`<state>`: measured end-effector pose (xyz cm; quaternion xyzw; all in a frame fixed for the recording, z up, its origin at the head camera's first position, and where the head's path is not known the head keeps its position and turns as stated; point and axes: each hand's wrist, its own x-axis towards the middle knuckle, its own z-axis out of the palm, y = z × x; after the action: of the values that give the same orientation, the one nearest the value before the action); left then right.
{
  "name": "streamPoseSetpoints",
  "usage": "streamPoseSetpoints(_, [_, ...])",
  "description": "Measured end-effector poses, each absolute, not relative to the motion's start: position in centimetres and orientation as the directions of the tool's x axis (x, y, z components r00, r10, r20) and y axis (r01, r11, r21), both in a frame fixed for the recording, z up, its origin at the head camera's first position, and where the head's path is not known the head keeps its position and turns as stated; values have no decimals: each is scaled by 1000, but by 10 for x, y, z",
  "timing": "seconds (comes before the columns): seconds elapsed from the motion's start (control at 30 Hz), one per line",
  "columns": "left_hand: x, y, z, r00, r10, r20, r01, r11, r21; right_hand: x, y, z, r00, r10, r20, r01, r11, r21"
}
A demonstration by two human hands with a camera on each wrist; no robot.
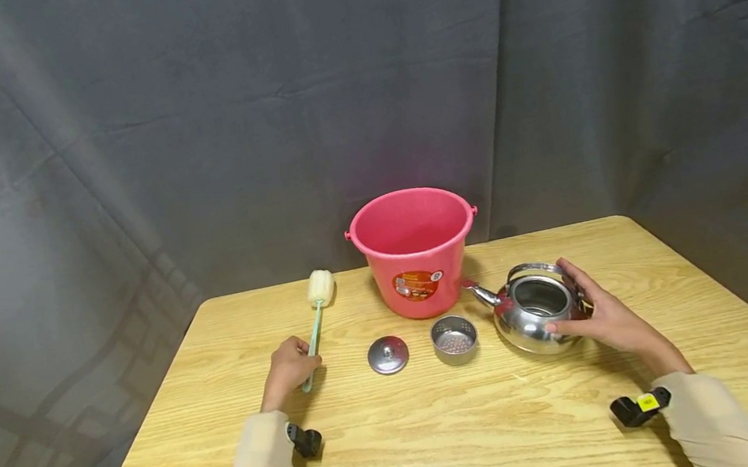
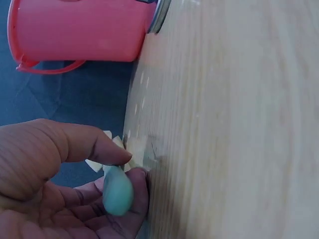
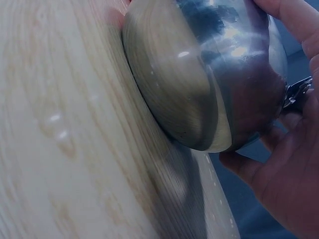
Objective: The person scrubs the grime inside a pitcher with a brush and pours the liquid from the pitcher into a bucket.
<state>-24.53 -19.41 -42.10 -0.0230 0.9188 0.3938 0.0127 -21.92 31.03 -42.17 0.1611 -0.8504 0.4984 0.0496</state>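
My left hand (image 1: 291,367) pinches the light green handle (image 1: 316,328) of a sponge bottle brush between thumb and fingers. The brush's pale sponge head (image 1: 321,287) points toward the back of the table. In the left wrist view the rounded handle end (image 2: 118,191) sticks out below the thumb. On the right, my right hand (image 1: 607,320) grips a shiny steel kettle (image 1: 524,330) by its side, thumb in front and fingers behind. The kettle has no lid on and its spout points left. Whether its whole base touches the table cannot be told.
A pink bucket (image 1: 390,282) stands at the back middle, close to the spout tip. In front of it lie a steel kettle lid (image 1: 387,356) and a perforated steel strainer (image 1: 456,349). Dark grey cloth (image 1: 253,162) hangs behind the wooden table (image 1: 455,434).
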Motion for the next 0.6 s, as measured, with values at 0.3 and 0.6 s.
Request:
streamPoseSetpoints(0.3, [-251,-193,-426,-997,-79,-23,-64,565,823,-220,310,-423,-943,-219,251,-326,454,-829])
streamPoseSetpoints(0.6, [-256,-188,-431,-981,-191,30,-86,569,818,-220,309,-424,-948,-214,235,-310,463,-831])
